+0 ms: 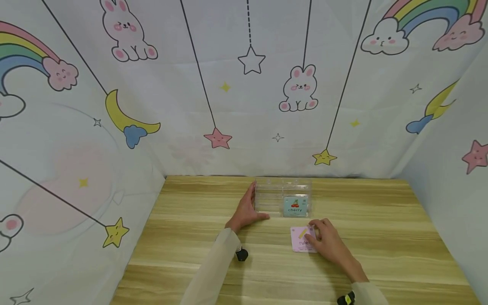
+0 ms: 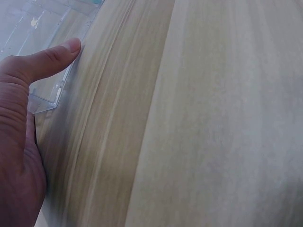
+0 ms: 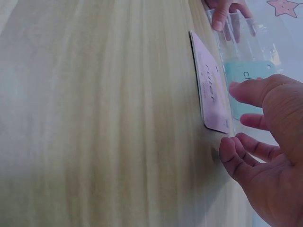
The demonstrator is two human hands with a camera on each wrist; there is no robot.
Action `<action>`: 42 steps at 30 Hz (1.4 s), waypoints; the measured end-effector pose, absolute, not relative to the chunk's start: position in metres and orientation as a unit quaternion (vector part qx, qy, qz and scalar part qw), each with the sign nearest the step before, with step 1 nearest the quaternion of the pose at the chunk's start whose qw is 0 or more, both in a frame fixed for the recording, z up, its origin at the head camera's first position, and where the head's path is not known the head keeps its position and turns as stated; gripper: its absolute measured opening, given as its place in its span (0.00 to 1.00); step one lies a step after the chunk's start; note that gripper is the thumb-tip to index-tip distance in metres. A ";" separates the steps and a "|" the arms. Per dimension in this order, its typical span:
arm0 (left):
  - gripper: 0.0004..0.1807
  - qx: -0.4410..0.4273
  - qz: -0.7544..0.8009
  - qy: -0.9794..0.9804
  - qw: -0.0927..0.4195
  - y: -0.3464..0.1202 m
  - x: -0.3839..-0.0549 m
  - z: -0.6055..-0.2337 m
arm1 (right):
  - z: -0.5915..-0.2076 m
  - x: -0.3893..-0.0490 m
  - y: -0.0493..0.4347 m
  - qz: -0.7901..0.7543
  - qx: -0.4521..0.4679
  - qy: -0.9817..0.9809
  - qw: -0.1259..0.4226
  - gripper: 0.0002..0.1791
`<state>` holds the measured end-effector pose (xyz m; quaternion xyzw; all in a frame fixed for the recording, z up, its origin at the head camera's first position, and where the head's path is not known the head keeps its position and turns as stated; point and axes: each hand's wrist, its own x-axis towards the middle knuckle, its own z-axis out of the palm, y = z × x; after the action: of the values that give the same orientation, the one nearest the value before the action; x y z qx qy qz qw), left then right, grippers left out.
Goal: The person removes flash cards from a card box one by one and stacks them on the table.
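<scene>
A clear plastic card holder (image 1: 268, 197) with compartments lies at the back of the table. A teal card reading "cherry" (image 1: 295, 206) sits in its front right compartment. My left hand (image 1: 245, 212) grips the holder's front left corner, thumb along the front edge and fingers along the left side. In front of the holder, a thin pink "ruler" card or stack of cards (image 1: 299, 243) lies on the table. My right hand (image 1: 329, 241) is at that card's right side, thumb over it, with thumb and fingertips spread apart in the right wrist view.
The wood-grain table (image 1: 198, 203) meets a white printed cloth backdrop (image 1: 248, 110) behind the holder. Cloth walls with cartoon prints also flank the table left and right. A black band (image 1: 242, 254) sits at the left wrist.
</scene>
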<state>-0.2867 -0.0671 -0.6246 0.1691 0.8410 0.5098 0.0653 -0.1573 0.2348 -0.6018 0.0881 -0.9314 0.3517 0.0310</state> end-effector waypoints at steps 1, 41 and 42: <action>0.74 0.169 0.510 0.841 0.065 -0.067 -0.287 -0.624 | -0.601 -0.159 0.235 0.350 0.090 -0.931 0.040 0.23; 0.75 0.187 0.498 0.845 0.051 -0.069 -0.290 -0.632 | -0.578 -0.203 0.230 0.403 0.096 -0.908 0.058 0.24; 0.75 0.186 0.498 0.846 0.051 -0.069 -0.290 -0.632 | -0.578 -0.203 0.230 0.402 0.096 -0.909 0.057 0.24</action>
<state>-0.2900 -0.0690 -0.6317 0.1858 0.8456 0.4979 0.0508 -0.2027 0.2298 -0.5779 0.0957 -0.9087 0.4023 0.0567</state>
